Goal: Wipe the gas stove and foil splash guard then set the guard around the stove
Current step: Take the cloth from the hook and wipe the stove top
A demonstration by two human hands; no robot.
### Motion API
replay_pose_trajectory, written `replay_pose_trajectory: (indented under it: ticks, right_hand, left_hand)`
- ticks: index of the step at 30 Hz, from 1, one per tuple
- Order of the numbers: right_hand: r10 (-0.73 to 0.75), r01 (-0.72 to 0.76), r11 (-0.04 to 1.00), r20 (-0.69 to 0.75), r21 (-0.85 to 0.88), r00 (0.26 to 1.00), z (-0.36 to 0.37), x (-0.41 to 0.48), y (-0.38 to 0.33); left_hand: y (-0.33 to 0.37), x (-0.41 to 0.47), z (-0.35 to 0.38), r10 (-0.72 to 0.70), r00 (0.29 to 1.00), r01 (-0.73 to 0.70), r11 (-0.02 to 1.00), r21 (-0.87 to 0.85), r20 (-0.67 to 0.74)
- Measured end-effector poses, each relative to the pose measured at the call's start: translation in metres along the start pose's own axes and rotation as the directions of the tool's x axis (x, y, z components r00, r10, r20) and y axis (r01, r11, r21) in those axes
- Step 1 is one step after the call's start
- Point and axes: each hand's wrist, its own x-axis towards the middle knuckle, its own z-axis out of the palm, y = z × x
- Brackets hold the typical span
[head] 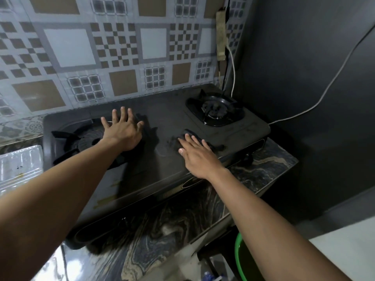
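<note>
Gas stove (162, 159): dark, 2 burners, sits on the marbled counter (166, 236), rear edge against the patterned wall covering (81, 47).

Left hand (122, 129): open, fingers spread, palm down, over the inner edge of the left burner (81, 140). Contact w/ stove top cannot be confirmed.

Right hand (199, 155): open, fingers extended & close together, palm flat on a dark cloth (194, 136). Cloth lies on the stove top between the 2 burners, nearer the right burner (215, 111); its edges show past the fingertips.

Clear plastic sheet or tray (19, 167): on counter, left of stove, touching or just beside it.

White cable (324, 86): runs along the dark wall right of stove.

Green rim (238, 258): below counter edge, lower right.
</note>
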Motion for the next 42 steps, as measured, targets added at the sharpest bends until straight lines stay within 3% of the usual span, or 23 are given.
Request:
replay_pose_trajectory:
  ticks: [4, 8, 11, 21, 33, 42]
  right_hand:
    - [0.092, -0.092, 0.996, 0.003, 0.002, 0.996, -0.011, 0.019, 0.029]
    - [0.138, -0.138, 0.990, 0.006, -0.004, 0.990, -0.022, 0.026, 0.054]
    - [0.126, -0.126, 0.992, 0.002, -0.014, 0.992, -0.026, 0.023, 0.069]
    - [0.150, -0.154, 0.987, -0.072, -0.051, 0.986, -0.041, 0.014, 0.133]
    - [0.296, -0.306, 0.950, -0.151, -0.052, 0.943, -0.071, 0.029, 0.205]
    - [0.309, -0.318, 0.948, -0.191, -0.015, 0.932, -0.077, 0.047, 0.231]
  left_hand:
    - [0.017, -0.002, 0.003, 0.032, 0.998, -0.026, 0.995, 0.098, -0.056]
    - [0.049, 0.009, -0.005, 0.209, 0.970, -0.195, 0.974, 0.116, -0.124]
    - [0.076, 0.020, -0.008, 0.279, 0.959, -0.275, 0.958, 0.081, -0.047]
    - [0.128, 0.026, 0.002, 0.235, 0.966, -0.243, 0.968, 0.065, 0.111]
    - [0.131, 0.021, 0.004, 0.209, 0.972, -0.207, 0.978, -0.026, 0.103]
    - [0.135, 0.042, -0.005, 0.136, 0.989, -0.136, 0.991, 0.000, 0.065]
